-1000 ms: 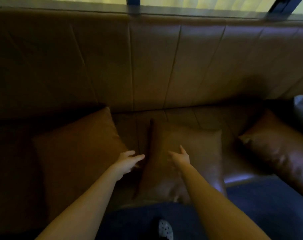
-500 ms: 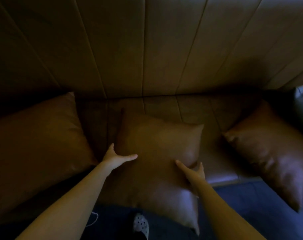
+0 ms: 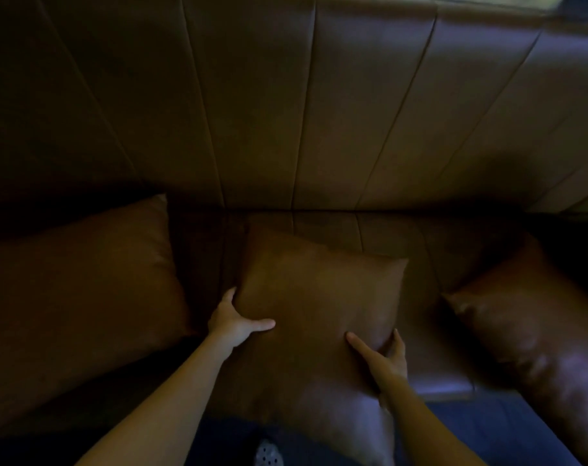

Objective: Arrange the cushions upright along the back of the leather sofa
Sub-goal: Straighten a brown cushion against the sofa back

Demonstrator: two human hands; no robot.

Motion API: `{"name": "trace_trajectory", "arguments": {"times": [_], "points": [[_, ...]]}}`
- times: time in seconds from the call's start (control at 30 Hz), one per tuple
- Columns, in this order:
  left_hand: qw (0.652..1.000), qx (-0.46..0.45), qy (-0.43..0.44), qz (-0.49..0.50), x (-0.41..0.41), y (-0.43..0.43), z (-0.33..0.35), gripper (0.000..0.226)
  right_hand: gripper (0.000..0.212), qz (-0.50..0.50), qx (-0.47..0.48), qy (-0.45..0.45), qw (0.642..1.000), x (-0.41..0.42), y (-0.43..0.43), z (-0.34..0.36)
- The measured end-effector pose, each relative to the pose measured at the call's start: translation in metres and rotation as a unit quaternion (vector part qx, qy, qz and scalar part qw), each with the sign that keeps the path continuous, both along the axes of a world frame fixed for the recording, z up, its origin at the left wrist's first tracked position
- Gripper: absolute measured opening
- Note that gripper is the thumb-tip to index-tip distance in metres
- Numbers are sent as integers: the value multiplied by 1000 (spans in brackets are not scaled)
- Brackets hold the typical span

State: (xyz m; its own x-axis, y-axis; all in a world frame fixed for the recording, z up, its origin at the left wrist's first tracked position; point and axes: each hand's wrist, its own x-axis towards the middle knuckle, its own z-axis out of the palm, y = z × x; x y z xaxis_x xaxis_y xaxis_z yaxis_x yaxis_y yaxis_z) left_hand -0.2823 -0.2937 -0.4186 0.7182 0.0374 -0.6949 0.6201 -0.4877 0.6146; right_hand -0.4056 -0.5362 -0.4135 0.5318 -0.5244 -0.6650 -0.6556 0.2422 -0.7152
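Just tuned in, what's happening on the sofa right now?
A person is gripping the middle cushion with both hands: the left hand on its left edge, the right hand on its lower right edge. It lies tilted on the seat, away from the leather sofa back. The left cushion and right cushion are untouched.

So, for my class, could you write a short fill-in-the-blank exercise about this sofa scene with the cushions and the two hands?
1. The number of brown leather cushions visible on the brown leather sofa is ____.
2. Both hands grip the ____ brown leather cushion.
3. The left hand holds that cushion's ____ edge, while the right hand holds the opposite edge.
4. The sofa's padded backrest is divided by ____ running up and down.

Missing words: three; middle; left; seams
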Motion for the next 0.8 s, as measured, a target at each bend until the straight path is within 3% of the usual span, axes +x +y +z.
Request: {"name": "trace_trajectory", "arguments": {"times": [0.2,0.53,0.8], "points": [[999,-7,-50,-1,47,4,21,126,121,16,-49,-44,998,56,-4,26],[997,4,-52,-65,110,14,-6,116,136,-7,-21,-9,1000,110,8,-10],[995,-27,0,-96,105,21,-24,107,114,0,-27,32,999,104,7,-26]]}}
